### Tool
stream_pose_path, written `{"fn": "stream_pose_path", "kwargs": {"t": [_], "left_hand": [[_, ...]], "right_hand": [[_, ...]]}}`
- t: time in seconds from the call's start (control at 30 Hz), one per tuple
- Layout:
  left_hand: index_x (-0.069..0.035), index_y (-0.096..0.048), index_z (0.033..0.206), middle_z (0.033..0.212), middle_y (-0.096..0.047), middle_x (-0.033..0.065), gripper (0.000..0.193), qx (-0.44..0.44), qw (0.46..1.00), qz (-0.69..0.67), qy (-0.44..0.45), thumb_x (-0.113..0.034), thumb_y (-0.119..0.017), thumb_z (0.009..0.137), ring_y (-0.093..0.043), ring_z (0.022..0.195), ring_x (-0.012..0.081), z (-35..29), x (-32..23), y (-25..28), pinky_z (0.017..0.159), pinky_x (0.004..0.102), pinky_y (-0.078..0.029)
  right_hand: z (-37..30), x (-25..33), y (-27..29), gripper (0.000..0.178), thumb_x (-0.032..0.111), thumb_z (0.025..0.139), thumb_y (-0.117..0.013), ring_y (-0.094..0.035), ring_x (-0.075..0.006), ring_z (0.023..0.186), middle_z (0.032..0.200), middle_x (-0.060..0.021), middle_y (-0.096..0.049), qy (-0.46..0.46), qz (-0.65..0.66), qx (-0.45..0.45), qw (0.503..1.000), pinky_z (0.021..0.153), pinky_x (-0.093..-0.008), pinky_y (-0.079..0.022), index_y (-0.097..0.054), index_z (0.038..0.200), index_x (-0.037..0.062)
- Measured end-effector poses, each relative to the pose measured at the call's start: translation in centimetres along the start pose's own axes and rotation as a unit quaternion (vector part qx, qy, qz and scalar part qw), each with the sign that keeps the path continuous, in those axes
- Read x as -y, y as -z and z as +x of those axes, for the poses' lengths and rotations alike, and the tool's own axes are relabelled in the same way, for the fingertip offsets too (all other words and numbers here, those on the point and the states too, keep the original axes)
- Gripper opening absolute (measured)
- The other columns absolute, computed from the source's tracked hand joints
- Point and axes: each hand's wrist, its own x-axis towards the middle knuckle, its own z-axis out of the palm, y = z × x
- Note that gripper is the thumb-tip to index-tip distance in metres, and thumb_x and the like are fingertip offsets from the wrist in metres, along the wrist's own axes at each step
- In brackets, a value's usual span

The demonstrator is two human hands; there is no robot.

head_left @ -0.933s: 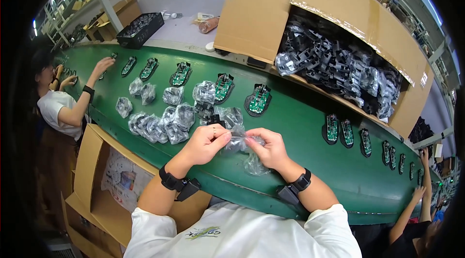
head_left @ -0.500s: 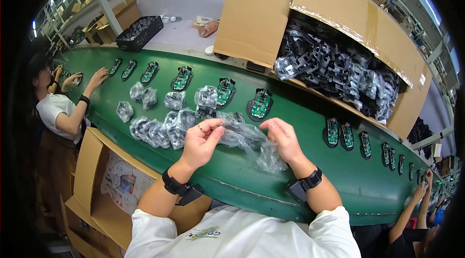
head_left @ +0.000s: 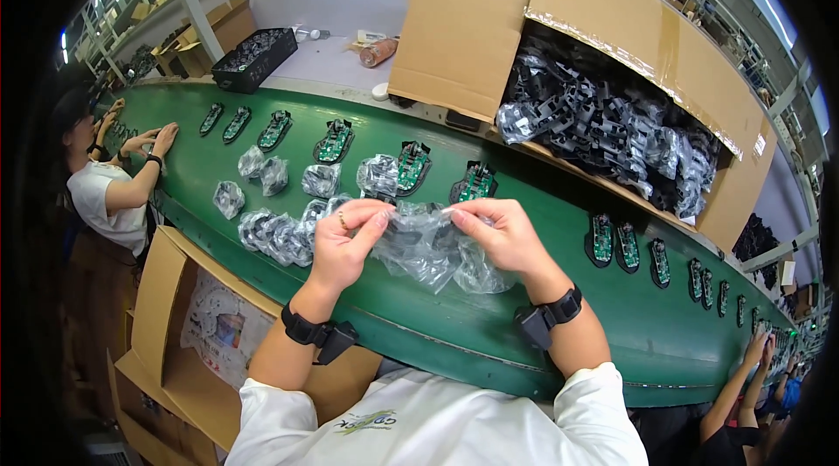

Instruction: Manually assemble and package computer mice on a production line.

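As the left hand pinches one side of a clear bag over the green surface, the right hand, held apart, pinches the other; from the bag, wrapped parts lie at nine o'clock, a circuit board at one, further boards at three.

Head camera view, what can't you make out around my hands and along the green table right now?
All in the head view:
- Lower end of the circuit board nearest your right hand: hidden by that hand.
- Some wrapped parts: partly hidden behind your left hand.
- Whether the clear bag holds anything: crumpled, shiny plastic obscures it.
- What the co-worker's hands at far right hold: too small and blurred.
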Motion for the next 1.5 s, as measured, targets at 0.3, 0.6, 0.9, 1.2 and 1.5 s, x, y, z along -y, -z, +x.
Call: {"fn": "stream_pose_path", "kwargs": {"t": [0.3, 0.6, 0.9, 1.2, 1.5], "left_hand": [[-0.003, -0.079, 0.105, 0.103, -0.073, 0.0119, 0.014, -0.072, 0.957, 0.184, -0.214, -0.003, -0.074, 0.092, -0.070, 0.089, 0.0197, 1.2, -4.4, -1.0, 0.079, 0.0297, -0.055], [-0.003, -0.074, 0.115, 0.105, -0.072, 0.0128, 0.025, -0.079, 0.960, 0.246, -0.111, -0.005, -0.072, 0.091, -0.070, 0.096, 0.0270, 1.4, -2.6, -0.2, 0.085, 0.0342, -0.056], [-0.022, -0.058, 0.143, 0.148, -0.051, 0.0157, 0.071, 0.281, 0.780, 0.544, -0.130, -0.021, -0.081, 0.076, -0.047, 0.138, 0.0367, -0.1, 0.6, -0.9, 0.113, 0.0498, -0.043], [0.000, -0.065, 0.108, 0.092, -0.071, 0.0155, 0.023, -0.055, 0.945, 0.319, 0.051, -0.008, -0.067, 0.086, -0.070, 0.076, 0.0274, 2.1, 4.1, 3.5, 0.073, 0.0371, -0.056], [0.000, -0.064, 0.126, 0.124, -0.065, 0.0210, 0.044, -0.035, 0.892, 0.396, -0.216, -0.012, -0.073, 0.085, -0.061, 0.119, 0.0391, 2.6, 0.4, 1.2, 0.103, 0.0455, -0.050]], "right_hand": [[1.6, 5.9, 1.6, 0.020, 0.016, 0.096, -0.072, -0.069, -0.0217, 0.070, 0.081, -0.0146, -0.073, 0.140, -0.221, 0.025, 0.965, 0.066, -0.0329, -0.053, -0.079, 0.109, 0.0032], [1.1, 3.4, 4.0, 0.022, 0.009, 0.097, -0.068, -0.062, -0.0158, 0.082, 0.088, -0.0094, -0.067, 0.165, -0.136, -0.231, 0.949, 0.074, -0.0284, -0.048, -0.060, 0.079, 0.0004], [-2.1, -2.9, 1.3, 0.028, 0.009, 0.087, -0.072, -0.073, -0.0326, 0.087, 0.105, -0.0142, -0.071, 0.126, -0.248, 0.009, 0.960, 0.078, -0.0426, -0.059, -0.064, 0.114, 0.0070], [-0.6, -3.6, -4.3, 0.062, 0.031, 0.087, -0.077, -0.072, -0.0421, 0.088, 0.141, -0.0141, -0.053, 0.041, -0.415, 0.052, 0.907, 0.074, -0.0494, -0.061, -0.054, 0.144, 0.0247], [2.9, -8.6, -4.1, 0.018, 0.017, 0.093, -0.063, -0.074, -0.0318, 0.086, 0.123, -0.0111, -0.069, 0.228, -0.437, 0.023, 0.870, 0.069, -0.0428, -0.061, -0.067, 0.109, 0.0101]]}}
